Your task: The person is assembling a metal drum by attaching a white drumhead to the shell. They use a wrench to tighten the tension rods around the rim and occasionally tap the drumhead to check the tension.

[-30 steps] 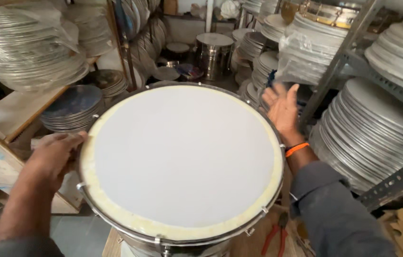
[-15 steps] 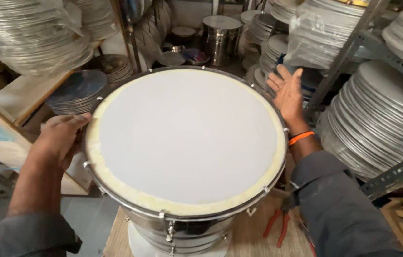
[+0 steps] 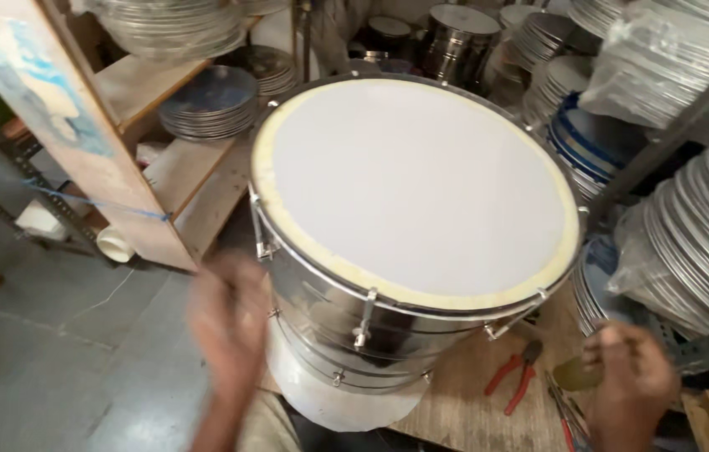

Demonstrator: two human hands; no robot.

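A large steel drum (image 3: 346, 314) with a white skin (image 3: 413, 176) and a cream rim stands on a wooden board (image 3: 472, 402). Metal tension hooks (image 3: 364, 322) run down its side. My left hand (image 3: 229, 326) is blurred, low at the drum's left side, off the shell and holding nothing. My right hand (image 3: 632, 385) is at the lower right with its fingers curled, just beside a small olive object (image 3: 574, 374); whether it grips that object is unclear. Red-handled pliers (image 3: 515, 374) lie on the board between the drum and my right hand.
Stacks of metal discs (image 3: 698, 243) fill the rack on the right, some wrapped in plastic. A wooden shelf (image 3: 120, 167) on the left holds more discs (image 3: 208, 100). Steel drum shells (image 3: 459, 38) stand behind. Grey tiled floor (image 3: 53, 360) lies at lower left.
Both hands have let go of the drum's rim and dropped toward me. The view has swung left and lower, showing the drum's side and the floor.
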